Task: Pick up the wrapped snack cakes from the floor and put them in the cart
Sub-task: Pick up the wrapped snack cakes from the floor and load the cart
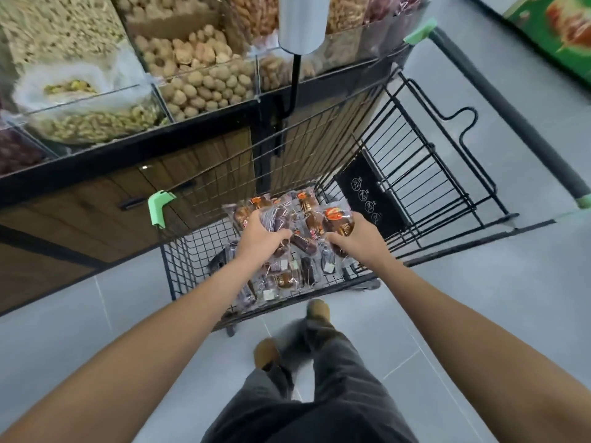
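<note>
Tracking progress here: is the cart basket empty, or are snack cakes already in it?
Partly filled: wrapped snack cakes lie on the cart bottom; the left hand and right hand grip more packs over it.

Clear-wrapped brown and dark cakes (308, 215) are held bunched above the black wire cart (192, 257), with more lying loose on its floor at six o'clock of the bunch.

Person, seen from above
Left hand (260, 233), right hand (355, 243) and forearms (153, 330) bare; loose dark grey trousers (335, 394) lower centre; tan-brown shoes (266, 351), blurred.
</note>
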Demonstrator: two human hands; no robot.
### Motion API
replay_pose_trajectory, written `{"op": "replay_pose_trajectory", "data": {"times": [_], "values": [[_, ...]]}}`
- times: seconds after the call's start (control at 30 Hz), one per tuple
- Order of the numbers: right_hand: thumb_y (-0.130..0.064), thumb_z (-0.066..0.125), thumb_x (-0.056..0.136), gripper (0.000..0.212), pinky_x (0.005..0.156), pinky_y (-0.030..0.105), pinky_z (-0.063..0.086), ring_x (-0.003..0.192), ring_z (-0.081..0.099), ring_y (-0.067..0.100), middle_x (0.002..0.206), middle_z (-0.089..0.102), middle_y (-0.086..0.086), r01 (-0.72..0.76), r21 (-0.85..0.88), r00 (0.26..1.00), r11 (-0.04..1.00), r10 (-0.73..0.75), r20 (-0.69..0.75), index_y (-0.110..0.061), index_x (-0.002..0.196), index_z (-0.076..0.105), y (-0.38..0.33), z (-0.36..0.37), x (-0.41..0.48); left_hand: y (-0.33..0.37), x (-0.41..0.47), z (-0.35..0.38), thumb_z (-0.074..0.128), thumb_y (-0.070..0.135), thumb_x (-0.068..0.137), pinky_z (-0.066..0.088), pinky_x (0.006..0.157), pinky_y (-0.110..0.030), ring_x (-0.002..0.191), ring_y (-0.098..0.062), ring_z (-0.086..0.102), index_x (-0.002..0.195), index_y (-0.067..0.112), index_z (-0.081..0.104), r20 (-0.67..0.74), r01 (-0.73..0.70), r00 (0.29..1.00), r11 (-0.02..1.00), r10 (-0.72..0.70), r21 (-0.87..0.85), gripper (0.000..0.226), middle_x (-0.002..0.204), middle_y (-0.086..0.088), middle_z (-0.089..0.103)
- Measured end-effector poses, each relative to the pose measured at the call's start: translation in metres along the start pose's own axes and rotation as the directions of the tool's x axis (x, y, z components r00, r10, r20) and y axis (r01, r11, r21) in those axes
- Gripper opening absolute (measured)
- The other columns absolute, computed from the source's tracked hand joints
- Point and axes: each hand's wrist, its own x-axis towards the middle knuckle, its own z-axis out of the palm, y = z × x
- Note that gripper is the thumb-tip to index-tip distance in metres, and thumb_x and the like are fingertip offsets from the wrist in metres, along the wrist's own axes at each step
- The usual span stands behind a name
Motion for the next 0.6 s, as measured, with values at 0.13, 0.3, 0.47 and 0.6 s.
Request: {"op": "replay_pose_trajectory", "data": {"times": [0.13,0.3,0.47,0.6], "values": [[-0.044,0.071,0.077,0.043,0.077,0.034,0.047,0.088,0.057,0.017,0.092,0.058,-0.009,-0.034,-0.001,0.998,0.999,0.034,0.056,-0.023,0.107,0.048,0.004,0.003,0.054,0.006,0.037,0.011,0.074,0.035,0.077,0.038,0.056,-0.022,0.067,0.002,0.050,0.136,0.021,0.034,-0.083,0.105,0.991,0.994,-0.105,-0.002,0.073,0.084,0.022,0.046],[-0.042,0.072,0.077,0.043,0.071,0.031,0.047,0.083,0.060,0.018,0.088,0.061,-0.006,-0.071,0.010,0.988,0.997,0.069,0.141,-0.017,0.105,0.053,0.015,0.011,0.119,0.018,0.082,0.033,0.074,0.031,0.077,0.044,0.099,-0.049,0.115,-0.028,0.055,0.143,0.017,0.026,-0.110,0.270,0.954,0.959,-0.278,-0.080,0.083,0.133,-0.007,0.051],[-0.041,0.072,0.079,0.047,0.076,0.033,0.048,0.089,0.061,0.022,0.096,0.064,0.001,-0.144,0.032,0.962,0.989,0.132,0.241,-0.013,0.112,0.052,0.030,0.025,0.182,0.022,0.128,0.057,0.074,0.026,0.078,0.035,0.109,-0.050,0.129,-0.030,0.044,0.148,0.019,0.019,-0.161,0.332,0.923,0.935,-0.349,-0.124,0.089,0.146,-0.007,0.039],[-0.042,0.071,0.080,0.059,0.088,0.042,0.051,0.096,0.062,0.024,0.106,0.062,0.006,-0.218,0.054,0.932,0.974,0.191,0.309,-0.009,0.123,0.046,0.045,0.042,0.219,0.017,0.168,0.077,0.072,0.027,0.080,0.038,0.106,-0.051,0.125,-0.035,0.048,0.148,0.019,0.014,-0.134,0.403,0.900,0.909,-0.414,-0.106,0.090,0.146,-0.012,0.037]]}}
